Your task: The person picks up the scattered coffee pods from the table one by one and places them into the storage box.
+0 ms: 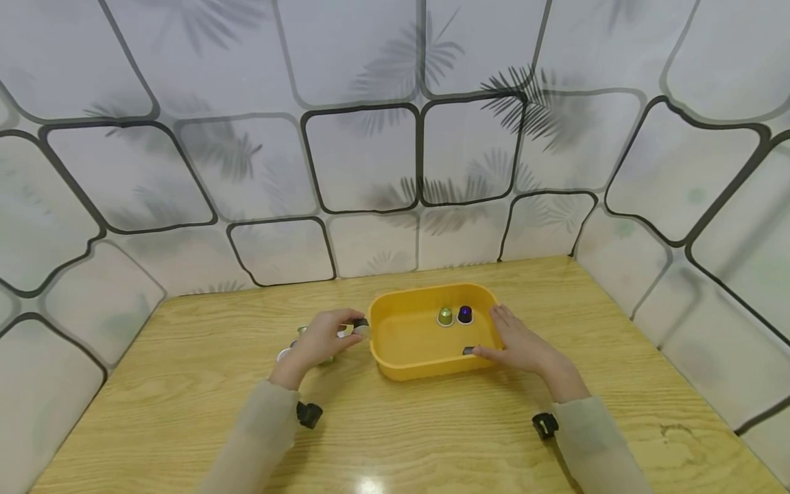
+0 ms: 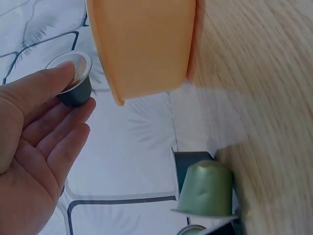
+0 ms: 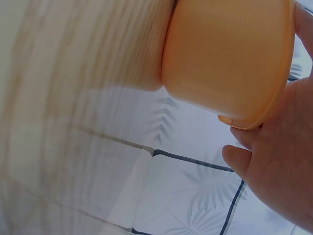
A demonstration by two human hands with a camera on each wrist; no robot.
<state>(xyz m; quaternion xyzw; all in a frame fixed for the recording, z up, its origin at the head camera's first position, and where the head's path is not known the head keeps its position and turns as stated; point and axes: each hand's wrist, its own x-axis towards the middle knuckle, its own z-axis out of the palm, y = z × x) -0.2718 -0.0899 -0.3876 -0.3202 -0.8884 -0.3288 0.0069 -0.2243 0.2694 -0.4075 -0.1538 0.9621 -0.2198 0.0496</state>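
Head view evenly bright, glare spot on near tabletop (image 1: pixel 420 432); wrist views dimmer, softer, hazy.

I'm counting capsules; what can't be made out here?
- Head view: loose capsules, partly hidden by the left hand.
- Head view: dark item in the yellow tray, partly hidden by its near side and the right hand.
- Left wrist view: lowest capsules, cut off by the bottom edge.
- Right wrist view: tray's inside, hidden by its wall.

Yellowish wood-grain table (image 1: pixel 420 425) bordered by white leaf-printed walls (image 1: pixel 364 161)
Beyond its far edge, rounded black-and-grey outlines (image 1: pixel 362 108) are repeated; white glare (image 1: pixel 370 486) is reflected from the table.
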